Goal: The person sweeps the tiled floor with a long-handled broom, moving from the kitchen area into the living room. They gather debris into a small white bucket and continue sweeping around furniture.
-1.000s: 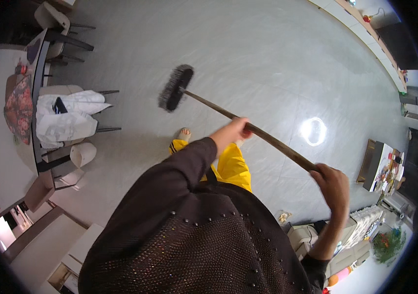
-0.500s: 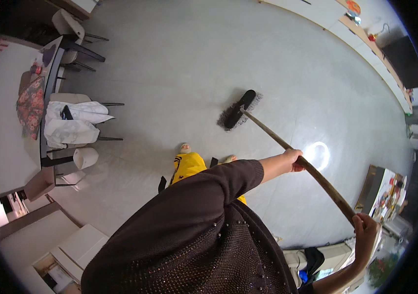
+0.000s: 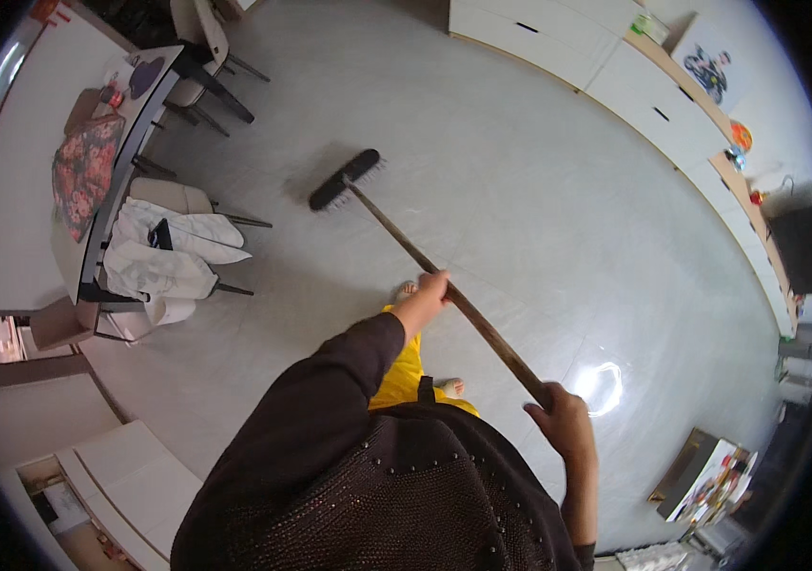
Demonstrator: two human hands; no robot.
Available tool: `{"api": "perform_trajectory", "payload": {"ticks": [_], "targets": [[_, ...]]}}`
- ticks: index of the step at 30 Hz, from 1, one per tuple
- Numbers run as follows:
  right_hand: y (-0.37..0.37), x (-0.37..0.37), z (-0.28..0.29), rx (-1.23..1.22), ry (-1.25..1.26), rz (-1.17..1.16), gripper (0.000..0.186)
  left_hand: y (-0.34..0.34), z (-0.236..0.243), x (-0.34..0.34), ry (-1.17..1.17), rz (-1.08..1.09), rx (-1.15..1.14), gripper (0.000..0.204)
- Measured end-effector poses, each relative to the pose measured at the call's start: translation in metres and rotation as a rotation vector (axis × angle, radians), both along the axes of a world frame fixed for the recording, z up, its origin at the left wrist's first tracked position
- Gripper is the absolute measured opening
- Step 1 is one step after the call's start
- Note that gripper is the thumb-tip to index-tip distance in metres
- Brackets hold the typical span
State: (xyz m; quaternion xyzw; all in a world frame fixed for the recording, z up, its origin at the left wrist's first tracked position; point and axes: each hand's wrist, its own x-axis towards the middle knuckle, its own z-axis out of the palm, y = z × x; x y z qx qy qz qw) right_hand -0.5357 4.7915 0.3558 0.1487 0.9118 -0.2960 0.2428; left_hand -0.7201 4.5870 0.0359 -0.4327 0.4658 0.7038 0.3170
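Note:
A long-handled mop with a dark, fringed oblong head [image 3: 347, 179] rests on the grey floor ahead and a little left of my feet. Its wooden handle [image 3: 491, 335] slants down to the right across the front of my body. My left hand [image 3: 434, 287] is closed around the middle of the handle. Near the handle's upper end, my right hand [image 3: 563, 417] wraps round the wood, with its thumb sticking out to the left. My sleeves are dark brown, and yellow trousers show below.
Left, a long table [image 3: 30, 190] holds a floral cloth [image 3: 87, 171], with chairs along it, one draped with a white garment [image 3: 163, 252]. White drawer cabinets [image 3: 558, 48] line the far right wall. A low table [image 3: 710, 481] with assorted items stands at the lower right.
The mop head has swung left and slightly farther away. Both hands have moved left with the handle, my right hand coming closer to my body. The view has shifted too.

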Motion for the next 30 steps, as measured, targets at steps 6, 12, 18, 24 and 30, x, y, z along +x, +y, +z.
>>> {"api": "perform_trajectory", "payload": {"ticks": [6,12,18,24,30], "targets": [[-0.112,-0.180,-0.076,-0.004,0.161,0.321,0.029,-0.157,-0.003,-0.142,0.051,0.325,-0.040,0.020],[-0.214,-0.319,-0.124,0.116,0.009,0.553,0.031,-0.204,0.034,-0.191,0.087,0.337,0.081,0.013],[-0.182,-0.337,-0.140,0.057,-0.013,0.488,0.037,-0.207,0.018,-0.201,0.081,0.046,0.101,0.023],[-0.078,-0.302,-0.122,0.098,-0.077,0.309,0.039,-0.131,0.097,-0.187,0.423,-0.622,-0.070,0.028],[0.047,-0.251,-0.098,0.206,-0.102,0.209,0.039,-0.047,0.307,-0.113,0.729,-1.364,0.921,0.073]]}}
